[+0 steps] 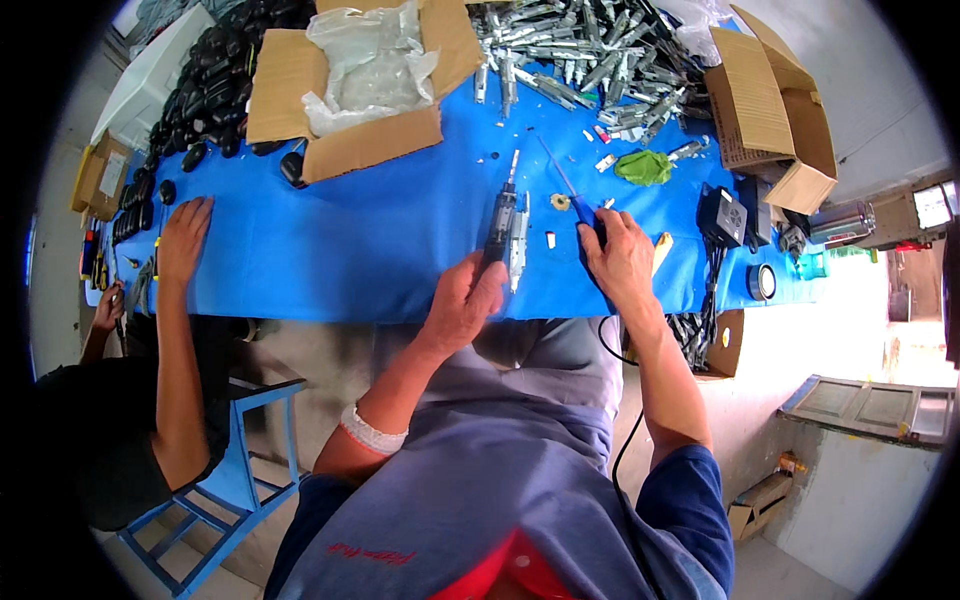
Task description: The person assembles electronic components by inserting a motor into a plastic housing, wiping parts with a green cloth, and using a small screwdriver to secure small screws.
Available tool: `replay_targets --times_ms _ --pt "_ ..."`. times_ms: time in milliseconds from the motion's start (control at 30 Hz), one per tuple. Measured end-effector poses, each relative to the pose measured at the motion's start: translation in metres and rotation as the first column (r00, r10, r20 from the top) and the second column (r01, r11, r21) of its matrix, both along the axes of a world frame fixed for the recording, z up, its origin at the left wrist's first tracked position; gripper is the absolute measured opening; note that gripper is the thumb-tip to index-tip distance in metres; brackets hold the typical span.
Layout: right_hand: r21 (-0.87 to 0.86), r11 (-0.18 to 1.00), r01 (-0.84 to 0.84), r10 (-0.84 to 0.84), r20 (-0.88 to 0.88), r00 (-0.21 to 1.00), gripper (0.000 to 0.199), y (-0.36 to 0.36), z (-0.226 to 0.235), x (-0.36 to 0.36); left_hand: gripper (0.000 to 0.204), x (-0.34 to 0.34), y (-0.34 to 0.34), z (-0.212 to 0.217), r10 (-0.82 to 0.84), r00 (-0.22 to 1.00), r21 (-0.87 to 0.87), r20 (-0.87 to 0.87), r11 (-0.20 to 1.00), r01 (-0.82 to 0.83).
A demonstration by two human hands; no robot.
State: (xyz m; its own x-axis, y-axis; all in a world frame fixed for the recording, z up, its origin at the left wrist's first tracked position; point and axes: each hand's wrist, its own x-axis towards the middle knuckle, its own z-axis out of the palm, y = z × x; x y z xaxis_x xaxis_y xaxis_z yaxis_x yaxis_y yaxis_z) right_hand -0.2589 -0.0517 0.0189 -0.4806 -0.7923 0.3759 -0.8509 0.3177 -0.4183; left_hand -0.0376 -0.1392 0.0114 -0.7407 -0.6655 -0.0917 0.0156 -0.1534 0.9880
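Note:
My left hand (467, 298) is closed around the lower end of a long dark-grey mechanical part (500, 222), which has a thin metal rod at its far tip. A lighter grey part (519, 245) lies right alongside it, and I cannot tell whether they are joined. To the right, my right hand (618, 258) grips a blue-handled tool (584, 208) with a long thin shaft pointing away and to the left. A black cord (606, 340) hangs by my right wrist; where it attaches is hidden. A small white-and-red piece (550, 240) lies between my hands.
Silvery-grey parts (590, 50) are heaped at the back of the blue-covered table (330, 240). Cardboard boxes (375, 145) stand behind. A green cloth (643, 168), black adapter (722, 217) and tape roll (761, 282) lie right. At left are black items (210, 90) and another person's hand (185, 238).

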Motion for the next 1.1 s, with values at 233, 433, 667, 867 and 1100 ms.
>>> replay_targets --times_ms 233,433,667,867,1100 --pt "-0.112 0.988 0.105 -0.072 0.265 0.962 0.024 0.014 -0.001 0.019 0.031 0.001 -0.002 -0.011 -0.023 0.999 -0.13 -0.041 0.991 0.018" --pt "-0.067 0.989 0.128 -0.089 0.422 0.902 0.021 0.018 0.008 0.053 0.027 0.002 0.001 0.001 0.012 1.0 -0.044 0.005 0.999 -0.012" --pt "-0.134 0.988 0.08 -0.025 0.371 0.928 0.018 0.01 0.009 0.06 0.031 0.002 0.002 -0.003 0.002 0.997 -0.01 -0.078 1.0 -0.003" --pt "-0.159 0.982 0.101 -0.025 0.422 0.906 0.018 0.017 0.013 0.059 0.033 0.002 0.001 -0.002 0.008 0.995 0.044 -0.098 0.999 -0.004" --pt "-0.141 0.985 0.095 -0.032 0.392 0.919 0.018 0.018 0.009 0.059 0.033 0.006 -0.001 -0.005 0.047 0.989 0.052 -0.137 0.998 -0.04"
